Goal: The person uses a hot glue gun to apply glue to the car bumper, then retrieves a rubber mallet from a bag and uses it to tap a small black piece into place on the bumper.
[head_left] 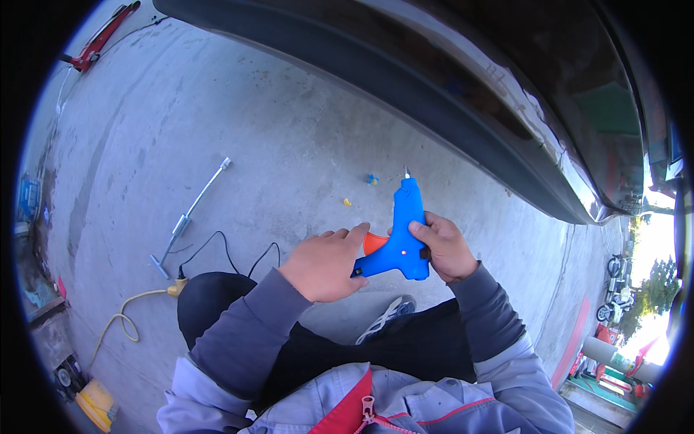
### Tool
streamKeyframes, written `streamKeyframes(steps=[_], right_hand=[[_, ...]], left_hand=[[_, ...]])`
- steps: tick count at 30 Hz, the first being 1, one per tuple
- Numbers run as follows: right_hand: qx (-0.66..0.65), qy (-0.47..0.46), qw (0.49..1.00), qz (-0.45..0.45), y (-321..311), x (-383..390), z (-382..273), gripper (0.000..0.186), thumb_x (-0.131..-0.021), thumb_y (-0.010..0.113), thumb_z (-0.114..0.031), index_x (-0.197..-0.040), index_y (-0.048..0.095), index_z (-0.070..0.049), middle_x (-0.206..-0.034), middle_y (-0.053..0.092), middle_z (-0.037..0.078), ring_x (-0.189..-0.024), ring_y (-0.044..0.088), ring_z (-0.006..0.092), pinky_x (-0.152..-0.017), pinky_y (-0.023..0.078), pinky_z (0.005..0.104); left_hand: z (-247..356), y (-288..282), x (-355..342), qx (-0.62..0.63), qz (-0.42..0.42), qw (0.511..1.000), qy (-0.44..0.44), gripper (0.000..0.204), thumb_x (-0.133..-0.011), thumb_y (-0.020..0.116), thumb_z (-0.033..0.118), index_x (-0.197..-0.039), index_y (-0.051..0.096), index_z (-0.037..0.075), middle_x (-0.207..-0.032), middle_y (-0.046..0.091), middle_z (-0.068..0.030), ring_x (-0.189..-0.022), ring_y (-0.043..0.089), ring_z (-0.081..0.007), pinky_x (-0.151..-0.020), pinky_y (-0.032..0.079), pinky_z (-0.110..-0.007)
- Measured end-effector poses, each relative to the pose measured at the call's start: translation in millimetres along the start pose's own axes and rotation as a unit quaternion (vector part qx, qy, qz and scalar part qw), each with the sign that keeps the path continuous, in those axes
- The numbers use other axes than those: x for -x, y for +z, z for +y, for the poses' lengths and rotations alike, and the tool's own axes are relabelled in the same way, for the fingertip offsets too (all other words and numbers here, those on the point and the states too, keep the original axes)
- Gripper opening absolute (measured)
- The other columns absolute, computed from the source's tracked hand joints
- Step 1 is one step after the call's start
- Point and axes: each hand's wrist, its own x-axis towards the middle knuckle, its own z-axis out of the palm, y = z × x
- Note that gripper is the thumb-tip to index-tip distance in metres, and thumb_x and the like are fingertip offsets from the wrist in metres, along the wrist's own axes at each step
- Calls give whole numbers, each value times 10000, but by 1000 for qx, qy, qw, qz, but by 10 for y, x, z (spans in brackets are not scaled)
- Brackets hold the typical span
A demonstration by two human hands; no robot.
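A blue hot glue gun (408, 231) with an orange trigger (374, 243) is held in front of me, its metal nozzle pointing away toward the car. My left hand (323, 264) is closed around the handle end, fingers by the trigger. With thumb on the near side, my right hand (446, 246) grips the gun's body from the right. Beyond the gun, a small blue piece (372, 179) and a small yellow piece (347, 202) lie on the concrete floor.
A dark car's lower body (463, 123) overhangs at upper right. To my left lies a T-handled metal slide hammer (182, 223). A black cord (226, 242) meets a yellow extension cord (130, 298) by my left knee. Far left is a red floor jack (101, 43).
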Motion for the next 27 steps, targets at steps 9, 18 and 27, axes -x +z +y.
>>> streamKeyframes(steps=[9, 18, 27], right_hand=[[-101, -23, 994, 18, -65, 19, -97, 502, -1029, 589, -271, -1358, 493, 97, -1175, 689, 191, -1026, 701, 242, -935, 568, 377], [-121, -30, 992, 36, -109, 44, -162, 503, -1027, 551, -277, -1358, 498, 98, -1197, 682, 216, -1051, 695, 266, -951, 562, 396], [-65, -7, 997, 50, -254, -114, 69, 474, -1020, 590, -282, -1338, 526, 64, -1159, 688, 174, -1018, 683, 226, -912, 556, 371]], left_hand=[[-80, -114, -164, 227, -91, 968, -52, 547, -894, 718, 197, -1348, 536, -47, -969, 738, -188, -921, 707, -317, -825, 526, -383], [-9, -97, -224, 274, -82, 958, -27, 462, -874, 752, 227, -1233, 639, -41, -1023, 739, -186, -926, 720, -280, -845, 537, -369], [-33, 15, -192, 169, -24, 984, -46, 485, -856, 752, 243, -1257, 631, 0, -1115, 690, -198, -1054, 673, -318, -912, 528, -407]])
